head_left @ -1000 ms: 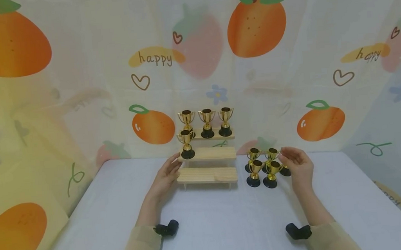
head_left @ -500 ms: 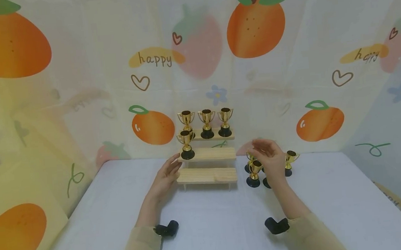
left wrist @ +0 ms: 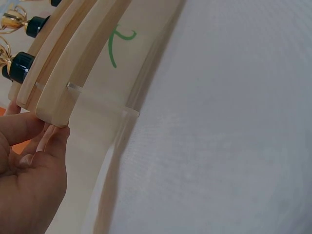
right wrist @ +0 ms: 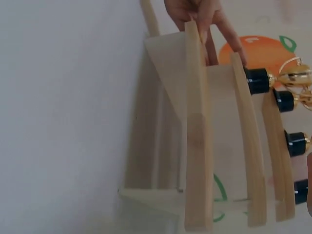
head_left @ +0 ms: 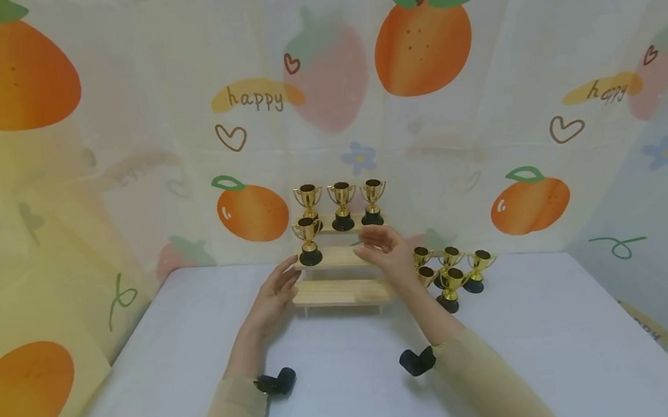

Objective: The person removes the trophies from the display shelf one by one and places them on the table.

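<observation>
A three-tier wooden display stand (head_left: 340, 291) with clear supports stands at the back of the table. My left hand (head_left: 270, 298) holds its left end; in the left wrist view, the thumb and fingers meet the plank end (left wrist: 56, 114). Three gold trophy cups (head_left: 342, 198) with black bases line the top tier. One more trophy cup (head_left: 308, 237) stands at the left of the middle tier. My right hand (head_left: 391, 256) hovers by that tier's right end, fingers slightly bent and thumb apart, no object visible between them. Only a sliver of finger (right wrist: 309, 180) shows in the right wrist view.
Several upright trophy cups (head_left: 452, 284) stand close together on the white-covered table (head_left: 347, 377), right of the stand; my right forearm partly hides one. A fruit-print cloth (head_left: 327, 124) hangs directly behind. Each wrist wears a black camera mount (head_left: 277, 381).
My right hand has moved left from the group of trophy cups on the table to the stand's right side. My left hand has stayed at the stand's left end.
</observation>
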The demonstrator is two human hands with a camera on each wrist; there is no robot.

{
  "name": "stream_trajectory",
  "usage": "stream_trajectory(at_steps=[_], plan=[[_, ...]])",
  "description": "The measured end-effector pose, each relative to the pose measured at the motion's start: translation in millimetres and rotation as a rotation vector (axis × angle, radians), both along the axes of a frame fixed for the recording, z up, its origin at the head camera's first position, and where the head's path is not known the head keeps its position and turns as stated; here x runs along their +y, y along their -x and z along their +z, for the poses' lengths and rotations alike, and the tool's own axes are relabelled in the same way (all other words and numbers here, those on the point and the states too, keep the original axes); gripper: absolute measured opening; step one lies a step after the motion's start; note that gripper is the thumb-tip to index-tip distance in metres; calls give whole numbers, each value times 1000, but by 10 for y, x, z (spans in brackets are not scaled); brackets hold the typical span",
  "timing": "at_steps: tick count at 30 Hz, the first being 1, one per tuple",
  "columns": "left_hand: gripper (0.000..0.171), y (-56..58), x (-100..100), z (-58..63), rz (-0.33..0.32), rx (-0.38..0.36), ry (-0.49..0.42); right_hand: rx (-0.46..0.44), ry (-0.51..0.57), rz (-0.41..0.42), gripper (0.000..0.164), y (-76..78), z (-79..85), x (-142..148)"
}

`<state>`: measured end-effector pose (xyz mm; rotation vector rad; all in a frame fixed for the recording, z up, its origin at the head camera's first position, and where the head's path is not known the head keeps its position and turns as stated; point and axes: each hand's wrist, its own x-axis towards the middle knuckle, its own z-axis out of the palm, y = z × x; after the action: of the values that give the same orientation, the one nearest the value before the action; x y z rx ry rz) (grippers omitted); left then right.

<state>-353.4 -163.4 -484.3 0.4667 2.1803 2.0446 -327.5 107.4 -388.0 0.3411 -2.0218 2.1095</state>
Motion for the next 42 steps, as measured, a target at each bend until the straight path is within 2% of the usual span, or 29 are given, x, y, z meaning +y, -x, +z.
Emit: stream_trajectory(at_steps=[10, 18, 23, 35, 42], plan=[[64, -9, -10, 6, -10, 15, 14, -69, -14, 19, 48, 249, -1, -336], [63, -24, -14, 27, -19, 10, 1, -52, -43, 66, 51, 356, 43, -549], [63, -19, -11, 29, -19, 5, 3, -67, -55, 58, 52, 414, 70, -639], [63, -5, -10, 5, -32, 8, -16, -123, -26, 46, 51, 440, 142, -791], [63, -18, -11, 12, -28, 7, -17, -129, -76, 21, 48, 451, 161, -846]])
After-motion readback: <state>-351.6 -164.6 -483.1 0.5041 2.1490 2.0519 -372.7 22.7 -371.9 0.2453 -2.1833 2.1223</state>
